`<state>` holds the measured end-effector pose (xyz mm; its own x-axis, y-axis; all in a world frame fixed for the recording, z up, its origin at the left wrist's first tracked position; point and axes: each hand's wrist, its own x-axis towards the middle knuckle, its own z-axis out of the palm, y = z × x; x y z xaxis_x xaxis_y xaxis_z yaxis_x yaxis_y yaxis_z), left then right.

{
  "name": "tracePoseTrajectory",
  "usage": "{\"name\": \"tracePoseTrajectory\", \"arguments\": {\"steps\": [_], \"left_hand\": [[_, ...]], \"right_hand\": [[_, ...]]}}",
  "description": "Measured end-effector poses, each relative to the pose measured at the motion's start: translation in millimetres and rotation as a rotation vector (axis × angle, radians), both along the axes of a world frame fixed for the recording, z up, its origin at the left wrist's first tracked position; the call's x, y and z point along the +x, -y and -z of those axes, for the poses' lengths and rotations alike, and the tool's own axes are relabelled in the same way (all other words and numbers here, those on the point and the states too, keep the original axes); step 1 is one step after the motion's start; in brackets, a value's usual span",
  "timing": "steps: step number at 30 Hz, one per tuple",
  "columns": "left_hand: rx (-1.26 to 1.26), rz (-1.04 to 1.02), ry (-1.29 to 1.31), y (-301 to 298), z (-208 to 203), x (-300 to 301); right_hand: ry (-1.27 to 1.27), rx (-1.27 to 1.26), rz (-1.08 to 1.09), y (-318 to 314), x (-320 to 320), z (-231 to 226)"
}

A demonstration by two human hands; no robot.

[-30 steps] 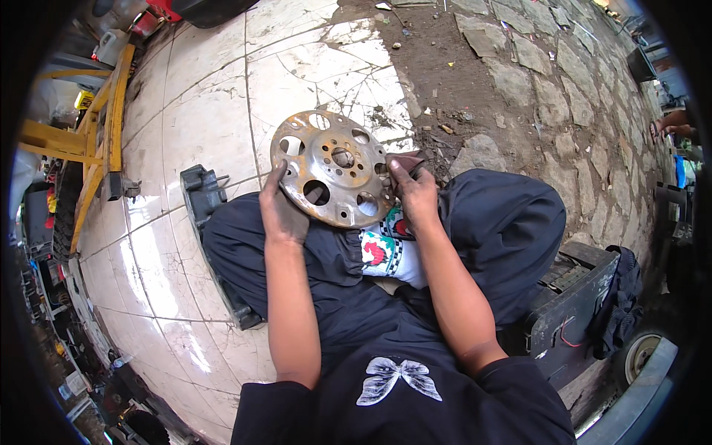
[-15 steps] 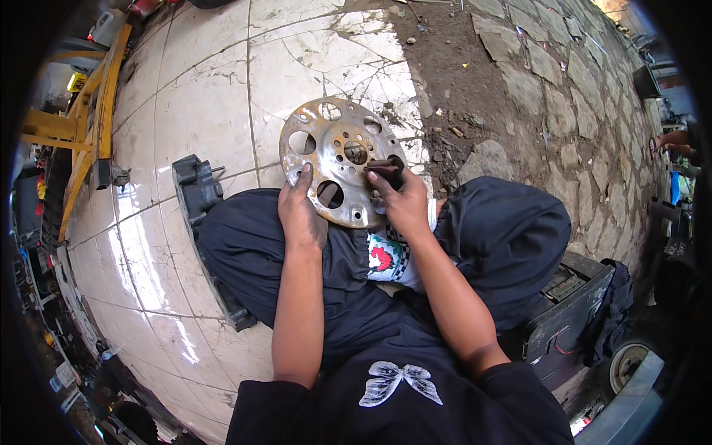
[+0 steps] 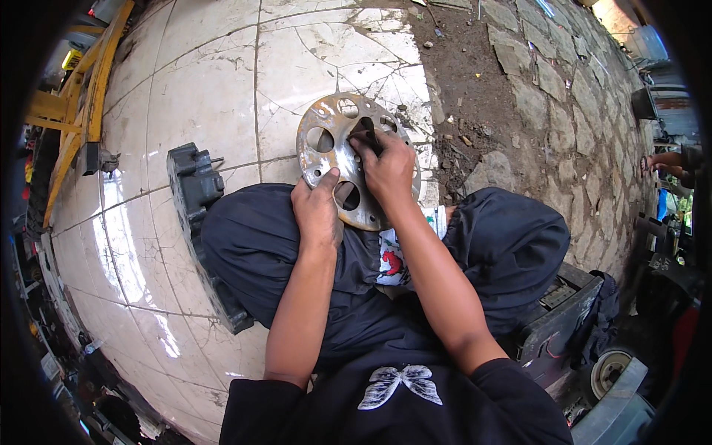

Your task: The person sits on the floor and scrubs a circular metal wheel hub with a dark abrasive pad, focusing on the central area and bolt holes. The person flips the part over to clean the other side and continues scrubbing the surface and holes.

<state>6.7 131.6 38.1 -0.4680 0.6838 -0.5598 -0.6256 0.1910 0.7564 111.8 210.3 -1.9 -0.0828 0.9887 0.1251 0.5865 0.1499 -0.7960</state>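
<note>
A round, partly rusty metal flexplate with large holes round its face is propped over my crossed legs. My left hand grips its near left edge, thumb on the upper face and fingers out of sight beneath. In my right hand a folded dark brown piece of sandpaper is pinched and pressed on the plate close to its centre. The fingers and sandpaper cover the centre hole and part of the small bolt holes.
A dark cast metal part lies on the tiles by my left knee. Beyond stands a yellow frame. Dirt and stone paving border the tiles on the right. By my right knee is a black case; a person's hand shows far right.
My right hand has moved the sandpaper from the plate's right side up and inward over its centre. The plate and left hand sit slightly farther right in view.
</note>
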Motion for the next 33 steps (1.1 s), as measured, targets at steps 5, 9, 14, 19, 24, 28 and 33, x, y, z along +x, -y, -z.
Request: {"name": "tracePoseTrajectory", "arguments": {"steps": [5,9,14,19,24,28,33], "left_hand": [[-0.051,-0.025,-0.019,0.6,2.1,-0.9],[-0.058,0.023,-0.038,-2.4,0.3,-2.3],[-0.086,0.023,-0.046,-3.5,-0.8,-2.8],[-0.056,0.049,-0.042,-3.4,6.7,-5.5],[-0.028,0.053,-0.003,-1.4,8.9,-7.2],[-0.072,-0.002,-0.1,-2.5,5.3,0.3],[-0.032,0.139,-0.06,1.3,11.8,0.0]], "right_hand": [[0.044,-0.031,-0.105,10.1,20.1,-5.2],[-0.054,0.094,-0.156,-7.5,12.1,7.5],[-0.036,0.006,-0.178,2.3,25.5,14.2],[-0.099,0.053,-0.224,-8.9,28.4,23.6],[-0.107,0.059,-0.213,-8.1,28.4,24.0],[-0.13,0.001,-0.215,-0.9,40.2,21.0],[-0.229,0.102,-0.191,-11.3,23.3,27.3]]}}
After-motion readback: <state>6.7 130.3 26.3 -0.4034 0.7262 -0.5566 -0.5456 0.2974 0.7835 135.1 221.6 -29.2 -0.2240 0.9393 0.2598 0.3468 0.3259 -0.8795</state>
